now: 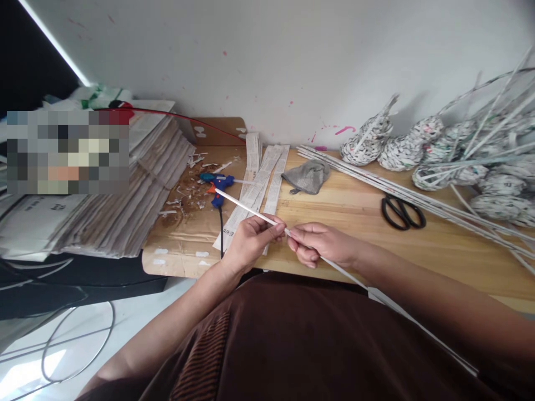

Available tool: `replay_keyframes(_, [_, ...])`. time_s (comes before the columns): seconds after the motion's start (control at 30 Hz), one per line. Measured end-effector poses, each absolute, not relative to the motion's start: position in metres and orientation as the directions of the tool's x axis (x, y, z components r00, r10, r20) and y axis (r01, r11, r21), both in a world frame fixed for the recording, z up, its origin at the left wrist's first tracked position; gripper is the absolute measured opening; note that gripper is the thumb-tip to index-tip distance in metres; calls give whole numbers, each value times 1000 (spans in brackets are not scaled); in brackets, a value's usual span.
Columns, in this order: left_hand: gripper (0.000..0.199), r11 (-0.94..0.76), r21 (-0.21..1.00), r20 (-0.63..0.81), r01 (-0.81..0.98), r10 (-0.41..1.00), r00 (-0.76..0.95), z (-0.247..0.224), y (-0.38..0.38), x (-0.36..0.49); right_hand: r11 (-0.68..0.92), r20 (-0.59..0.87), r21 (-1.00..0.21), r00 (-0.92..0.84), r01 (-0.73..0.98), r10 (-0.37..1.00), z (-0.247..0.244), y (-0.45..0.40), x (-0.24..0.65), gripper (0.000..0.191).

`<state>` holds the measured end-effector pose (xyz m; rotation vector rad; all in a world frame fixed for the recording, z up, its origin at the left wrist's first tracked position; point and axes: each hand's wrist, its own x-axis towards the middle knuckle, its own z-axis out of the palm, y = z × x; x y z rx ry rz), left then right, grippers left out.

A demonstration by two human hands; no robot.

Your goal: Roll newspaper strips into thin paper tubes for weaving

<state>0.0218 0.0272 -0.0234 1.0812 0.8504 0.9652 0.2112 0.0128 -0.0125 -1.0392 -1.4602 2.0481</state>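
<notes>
A long thin rolled paper stick (244,208) runs slantwise through both of my hands, from its tip over the glue gun at upper left down past my right forearm. My left hand (254,236) pinches it between thumb and fingers. Close beside it, my right hand (317,242) has its fingers curled round the same stick. Toward my lap, a strip of paper (384,299) trails along it, partly unrolled. Flat newspaper strips (254,192) lie just beyond my left hand. Behind them rests a blue glue gun (218,182) with an orange trigger.
Stacked newspapers (137,178) rise at the left. A grey cloth (307,176) and black-handled scissors (403,213) lie on the wooden table (346,206). Finished paper sticks (376,181) stretch to the right, before woven paper pieces (405,150) along the wall. Paper scraps litter the cardboard (175,239).
</notes>
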Motion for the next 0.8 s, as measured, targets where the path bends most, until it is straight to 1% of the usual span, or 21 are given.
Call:
replay_keyframes(0.03, [21, 180, 959, -95, -218, 932, 350, -23, 27, 22, -461, -344, -887, -672, 4, 656, -13, 14, 212, 41])
replay_keyframes(0.07, [21, 182, 957, -95, -225, 932, 351, -23, 27, 22, -524, -345, -850, -695, -54, 631, -14, 15, 213, 42])
replay_keyframes(0.17, [21, 191, 952, -92, -239, 924, 372, -23, 26, 22, -584, -349, -802, -700, -121, 624, -14, 16, 215, 40])
replay_keyframes(0.27, [22, 219, 950, -121, -223, 916, 383, -22, 26, 23, -571, -366, -814, -670, -106, 646, -13, 16, 213, 34])
replay_keyframes(0.47, [20, 171, 976, -113, -132, 927, 358, -20, 25, 21, -530, -383, -846, -625, -59, 680, -12, 14, 210, 35])
replay_keyframes(0.63, [19, 172, 974, -109, -145, 925, 365, -20, 24, 21, -570, -413, -819, -622, -66, 665, -13, 14, 211, 38])
replay_keyframes(0.7, [20, 202, 966, -132, -159, 920, 368, -21, 25, 21, -525, -405, -850, -596, -33, 693, -13, 15, 211, 38])
replay_keyframes(0.8, [24, 239, 954, -162, -181, 920, 357, -23, 25, 21, -392, -383, -914, -526, 101, 759, -10, 14, 209, 39])
